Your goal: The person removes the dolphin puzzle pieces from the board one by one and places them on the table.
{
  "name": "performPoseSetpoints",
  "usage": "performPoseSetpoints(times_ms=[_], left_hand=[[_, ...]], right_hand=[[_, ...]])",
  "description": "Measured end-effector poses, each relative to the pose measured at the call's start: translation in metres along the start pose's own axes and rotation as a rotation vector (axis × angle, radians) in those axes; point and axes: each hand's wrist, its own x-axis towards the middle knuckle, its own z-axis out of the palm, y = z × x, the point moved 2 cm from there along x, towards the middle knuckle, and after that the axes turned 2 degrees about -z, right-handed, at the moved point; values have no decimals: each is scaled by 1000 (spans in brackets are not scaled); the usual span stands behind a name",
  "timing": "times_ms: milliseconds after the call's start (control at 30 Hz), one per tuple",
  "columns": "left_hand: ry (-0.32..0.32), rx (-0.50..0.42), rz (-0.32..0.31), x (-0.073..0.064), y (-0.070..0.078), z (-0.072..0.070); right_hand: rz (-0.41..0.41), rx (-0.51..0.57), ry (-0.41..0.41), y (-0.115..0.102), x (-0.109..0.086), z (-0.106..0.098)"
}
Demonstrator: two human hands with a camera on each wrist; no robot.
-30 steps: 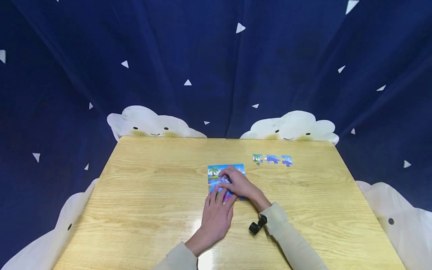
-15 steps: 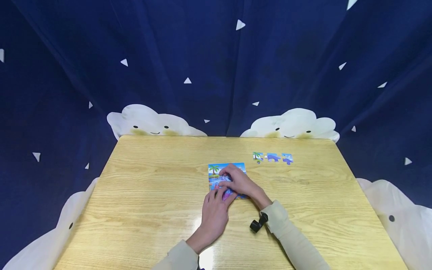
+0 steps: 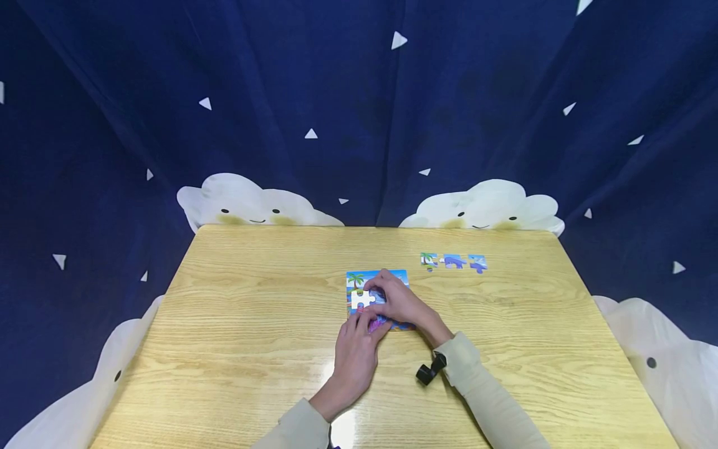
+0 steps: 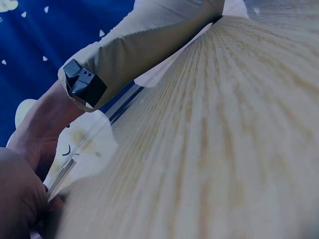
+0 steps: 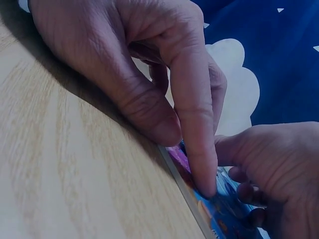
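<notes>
A jigsaw puzzle board (image 3: pixel 353 280) with a palm tree and sea picture lies mid-table. On its left half shows a white gap (image 3: pixel 361 299) shaped like a puzzle piece. My right hand (image 3: pixel 401 302) hovers close over the board just right of that gap. Its thumb and index finger pinch a blue puzzle piece (image 3: pixel 378 297), mostly hidden by the hand. My left hand (image 3: pixel 356 358) rests at the board's near edge; the right wrist view shows its fairly straight finger (image 5: pixel 197 119) pressing on the picture, thumb at the rim.
Three loose jigsaw pieces lie in a row beyond the board to the right: a palm tree piece (image 3: pixel 429 260), a purple one (image 3: pixel 453 262) and a blue and purple one (image 3: pixel 478 263). A black wrist camera (image 3: pixel 429 371) hangs at my right sleeve. Behind the wooden table (image 3: pixel 252 299) is a blue curtain (image 3: pixel 280 93).
A white piece-shaped gap has appeared in the picture where blue showed before. My right thumb and index finger took hold of a puzzle piece there. The left hand stays nearly in place.
</notes>
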Motion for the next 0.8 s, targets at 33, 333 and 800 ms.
performPoseSetpoints(times_ms=[33, 333, 800], left_hand=[[1, 6, 0, 0, 0, 0], [25, -5, 3, 1, 1, 1], [-63, -47, -19, -9, 10, 3]], right_hand=[[0, -3, 3, 0, 0, 0], [-10, 82, 11, 2, 2, -1], [-37, 70, 4, 6, 2, 2]])
